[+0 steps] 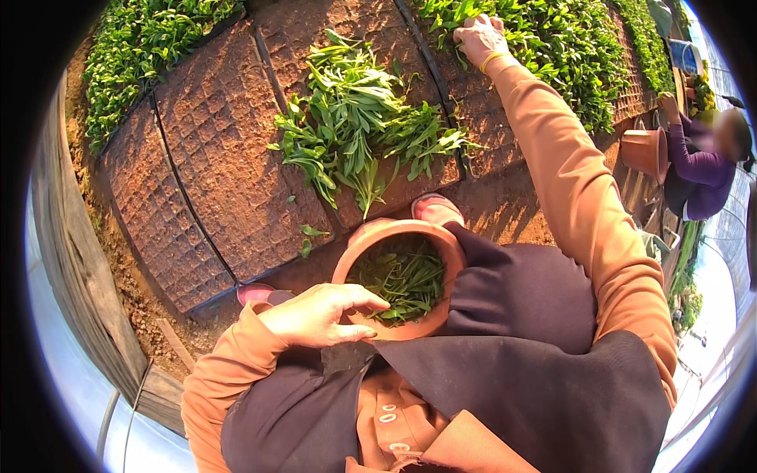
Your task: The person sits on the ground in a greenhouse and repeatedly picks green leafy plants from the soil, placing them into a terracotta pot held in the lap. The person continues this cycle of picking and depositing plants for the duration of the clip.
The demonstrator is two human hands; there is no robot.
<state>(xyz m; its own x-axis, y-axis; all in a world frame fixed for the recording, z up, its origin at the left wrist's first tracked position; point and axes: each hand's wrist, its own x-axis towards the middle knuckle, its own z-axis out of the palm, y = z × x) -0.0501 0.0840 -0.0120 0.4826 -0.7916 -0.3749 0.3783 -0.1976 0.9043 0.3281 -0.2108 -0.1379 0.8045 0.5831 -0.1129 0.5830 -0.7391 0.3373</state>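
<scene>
At the top, my right hand (482,42) reaches out to the near edge of dense green seedlings (559,50). Its fingers are bent in among the leaves, which hide whether they grip any. My left hand (316,314) lies at the left rim of a terracotta-coloured pot (408,227), thumb and fingers apart over the rim. Cut or plucked leaves (408,281) lie inside this pot, between my knees. Beyond it, a loose heap of pulled seedlings (355,109) is spread over soil-filled cell trays (201,148), roughly between the pot and my right hand.
More standing seedlings (139,56) fill trays at upper left. A weathered wooden board (83,248) borders the bed on the left. At far right a co-worker in a purple top (704,168) sits by another pot (641,152). Behind is a blue container (683,57).
</scene>
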